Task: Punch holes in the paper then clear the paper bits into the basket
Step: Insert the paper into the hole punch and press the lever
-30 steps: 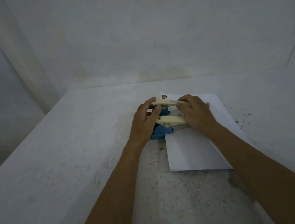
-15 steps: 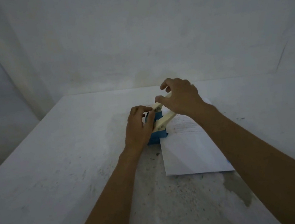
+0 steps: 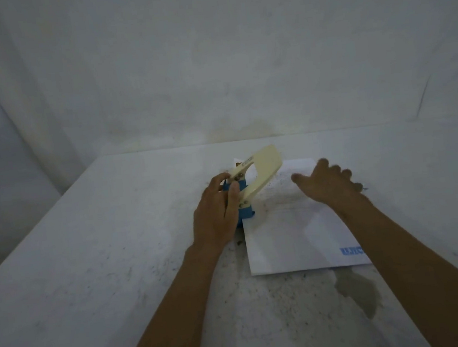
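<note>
Centre of frame: hole punch [image 3: 247,184], blue base, cream lever raised and tilted toward upper right. Left hand [image 3: 217,217] wraps the blue base from the left side, thumb and fingertips pressed near the lever's pivot. Paper [image 3: 291,231], white sheet, lies flat right of the punch, its left edge tucked at the base; blue printed mark near its lower right corner. Right hand [image 3: 327,185] over the sheet's upper part, palm down, fingers spread and motion-blurred; contact with the sheet cannot be told. Table [image 3: 89,260], pale, speckled with dark grit; a grey damp-looking stain [image 3: 358,291] below the sheet, lower right.
</note>
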